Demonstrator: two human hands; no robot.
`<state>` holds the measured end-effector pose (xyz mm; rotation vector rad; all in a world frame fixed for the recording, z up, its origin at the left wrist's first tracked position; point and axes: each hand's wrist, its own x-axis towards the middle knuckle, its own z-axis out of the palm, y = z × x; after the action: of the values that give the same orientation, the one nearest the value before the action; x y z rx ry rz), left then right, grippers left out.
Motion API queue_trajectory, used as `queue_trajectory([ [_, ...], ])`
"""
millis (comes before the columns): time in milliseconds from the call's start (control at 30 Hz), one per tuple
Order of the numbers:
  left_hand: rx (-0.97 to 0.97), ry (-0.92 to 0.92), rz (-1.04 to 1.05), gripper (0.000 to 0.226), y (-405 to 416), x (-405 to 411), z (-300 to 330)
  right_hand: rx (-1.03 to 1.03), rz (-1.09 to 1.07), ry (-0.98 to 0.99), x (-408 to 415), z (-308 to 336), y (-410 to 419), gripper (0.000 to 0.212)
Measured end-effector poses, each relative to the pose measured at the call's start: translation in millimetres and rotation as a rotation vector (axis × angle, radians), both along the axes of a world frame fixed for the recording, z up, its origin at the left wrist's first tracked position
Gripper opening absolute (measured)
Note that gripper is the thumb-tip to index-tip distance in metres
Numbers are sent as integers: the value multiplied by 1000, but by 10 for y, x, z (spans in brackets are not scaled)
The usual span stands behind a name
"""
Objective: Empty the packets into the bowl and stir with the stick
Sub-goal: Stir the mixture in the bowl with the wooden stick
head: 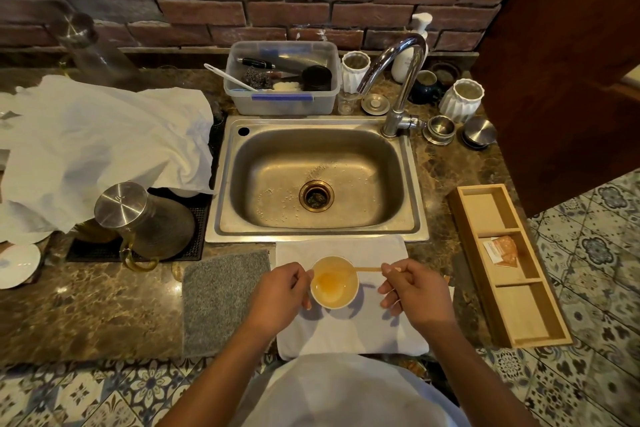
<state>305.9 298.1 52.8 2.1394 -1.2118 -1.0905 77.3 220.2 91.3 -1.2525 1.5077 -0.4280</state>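
Bowl (334, 282) sits on the white towel (346, 329) just in front of the sink (313, 180), small and light, with amber liquid inside, so I'd judge it tips easily; you're right to brace it at the wall. Your left hand (282, 291) curls round its left side, fingers bent against the rim. Your right hand (412, 291) pinches the thin wooden stick (369, 269) between thumb and fingertips, other fingers loosely curled; it looks stiff but slight, tip reaching over the rim. 1 packet (502, 250) lies in the wooden tray (530, 326), well apart.
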Motion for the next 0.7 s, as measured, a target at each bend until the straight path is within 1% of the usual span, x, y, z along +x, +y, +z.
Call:
queue_trajectory([
  [133, -5, -1, -6, 37, -3, 2, -10, 54, 111, -16, -26, -15, -12, 20],
  [200, -7, 0, -10, 37, 1, 6, -24, 44, 134, 1, -23, -22, -4, 19],
  [333, -17, 7, -17, 37, 5, 12, -44, 12, 87, 7, -14, -5, -13, 14],
  [467, -17, 6, -18, 36, 2, 14, -48, 29, 30, -26, -4, 7, -17, 17],
  [600, -19, 12, -13, 37, 8, 14, -51, 32, 26, 1, -3, 11, -3, 17],
  [700, -27, 21, -15, 37, 9, 18, -54, -5, 50, 20, 7, 22, 16, 11],
])
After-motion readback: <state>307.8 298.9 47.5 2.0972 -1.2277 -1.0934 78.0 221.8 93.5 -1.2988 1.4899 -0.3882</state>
